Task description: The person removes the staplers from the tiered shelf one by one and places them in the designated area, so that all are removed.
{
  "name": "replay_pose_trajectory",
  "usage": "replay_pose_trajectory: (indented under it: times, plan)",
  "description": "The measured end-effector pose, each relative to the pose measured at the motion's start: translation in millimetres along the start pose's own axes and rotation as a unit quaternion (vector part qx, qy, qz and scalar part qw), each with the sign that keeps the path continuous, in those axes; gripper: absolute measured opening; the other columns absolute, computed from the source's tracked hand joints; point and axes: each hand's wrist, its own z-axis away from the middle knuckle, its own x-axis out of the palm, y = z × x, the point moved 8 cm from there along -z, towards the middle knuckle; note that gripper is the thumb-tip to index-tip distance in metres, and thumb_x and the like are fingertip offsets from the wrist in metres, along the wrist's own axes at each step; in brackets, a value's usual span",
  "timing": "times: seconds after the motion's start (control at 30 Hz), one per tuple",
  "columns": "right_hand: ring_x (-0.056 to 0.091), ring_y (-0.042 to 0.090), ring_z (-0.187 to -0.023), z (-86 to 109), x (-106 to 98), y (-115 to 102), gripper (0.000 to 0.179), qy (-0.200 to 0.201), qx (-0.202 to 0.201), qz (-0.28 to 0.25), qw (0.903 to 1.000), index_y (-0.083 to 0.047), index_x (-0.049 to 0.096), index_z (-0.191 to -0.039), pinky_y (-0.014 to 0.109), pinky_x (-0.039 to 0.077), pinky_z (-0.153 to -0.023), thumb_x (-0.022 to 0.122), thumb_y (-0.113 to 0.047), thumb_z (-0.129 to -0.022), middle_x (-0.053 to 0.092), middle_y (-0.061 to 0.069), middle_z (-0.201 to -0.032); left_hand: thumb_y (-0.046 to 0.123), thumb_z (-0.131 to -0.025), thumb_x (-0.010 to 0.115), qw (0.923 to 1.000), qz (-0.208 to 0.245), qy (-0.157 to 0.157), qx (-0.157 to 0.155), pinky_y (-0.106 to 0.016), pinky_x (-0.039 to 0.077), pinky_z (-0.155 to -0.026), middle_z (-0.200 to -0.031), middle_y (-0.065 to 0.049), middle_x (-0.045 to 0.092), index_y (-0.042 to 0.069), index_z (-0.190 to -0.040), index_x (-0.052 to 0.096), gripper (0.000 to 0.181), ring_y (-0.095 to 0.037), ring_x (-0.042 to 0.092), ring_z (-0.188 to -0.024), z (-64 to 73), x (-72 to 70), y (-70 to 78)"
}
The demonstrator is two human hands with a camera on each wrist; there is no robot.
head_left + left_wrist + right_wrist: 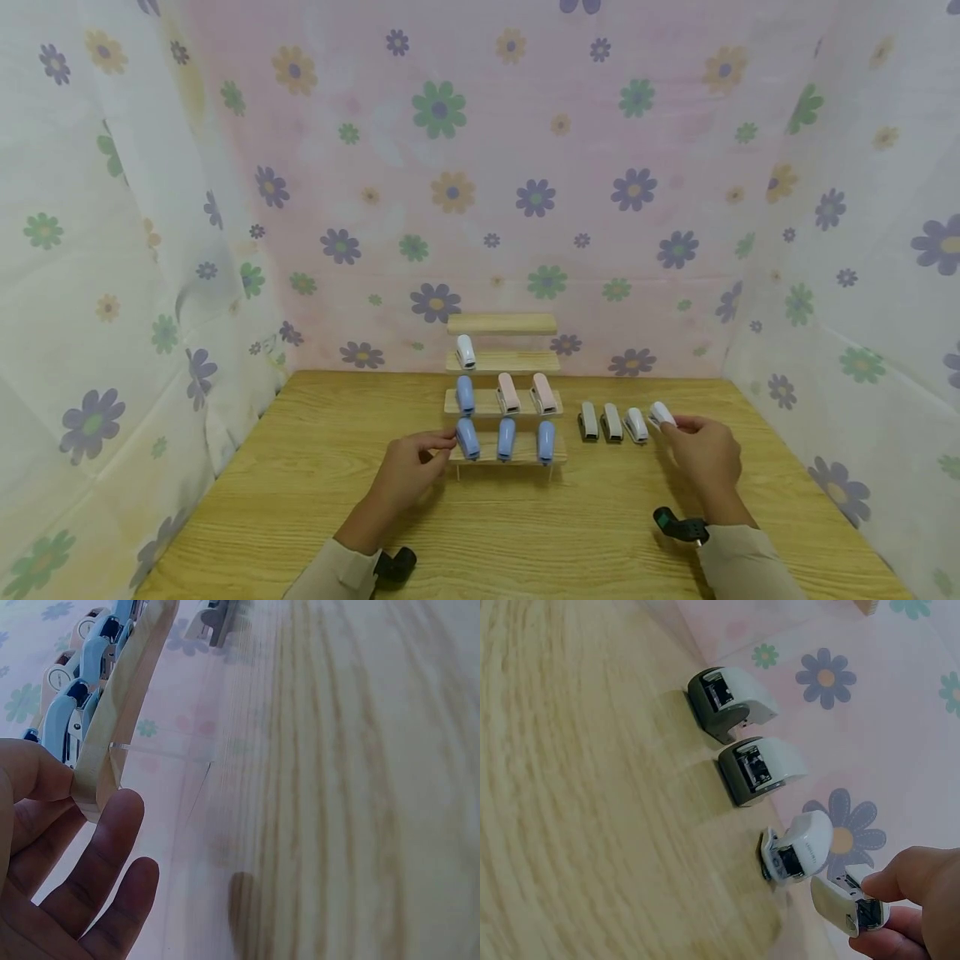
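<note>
My right hand [705,454] pinches a white mini stapler [662,414] between thumb and fingers at the right end of a row. In the right wrist view this stapler [847,904] is tilted, beside another white stapler [802,847]. At the left end of the lowest step, my left hand [408,468] pinches the wooden tiered rack [94,769] with its thumb and a finger, the other fingers spread below. Three blue staplers [506,439] stand on that step. The step above holds a blue stapler [465,395] and two pink ones [507,393]. Higher up sits a white stapler [466,352].
Two grey-and-white staplers [588,422] and a white one [636,425] stand on the wooden table [600,533] right of the rack. The rack's top board [502,324] is bare. Flowered cloth [495,167] hangs behind and on both sides.
</note>
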Motion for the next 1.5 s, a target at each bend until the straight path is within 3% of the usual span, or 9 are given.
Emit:
replay_pose_trajectory:
  times: [0.47,0.73,1.5]
  plan:
    - [0.067,0.03,-0.093,0.9,6.1,6.0,0.049,-0.001,0.001,0.023,0.9997,-0.011,0.075,-0.122,0.037,0.044,-0.064,0.069,-0.051,-0.094,0.075,0.014,-0.116,0.013,-0.1,0.068,0.9999,-0.01,0.005,0.002,-0.023,0.058,-0.063,-0.134,-0.001,0.071,0.009,-0.116,0.08,0.02,-0.01,0.072,-0.076,0.1,-1.0,2.4]
    - [0.065,0.033,-0.095,2.3,8.3,8.7,0.048,-0.007,0.001,0.026,0.9996,-0.009,0.075,-0.115,0.041,0.043,-0.066,0.072,-0.051,-0.092,0.073,0.018,-0.118,0.011,-0.1,0.067,1.0,-0.003,-0.001,0.0,-0.024,0.057,-0.06,-0.135,-0.005,0.07,0.007,-0.117,0.079,0.021,-0.02,0.073,-0.072,0.6,-1.0,3.0]
    - [0.066,0.035,-0.096,3.8,9.8,10.1,0.05,-0.015,-0.019,0.039,0.9989,-0.009,0.073,-0.114,0.043,0.042,-0.068,0.071,-0.053,-0.091,0.073,0.018,-0.117,0.011,-0.1,0.067,1.0,0.007,-0.001,-0.002,-0.025,0.059,-0.061,-0.135,-0.004,0.07,0.005,-0.118,0.079,0.022,-0.021,0.074,-0.074,1.1,-1.4,3.2]
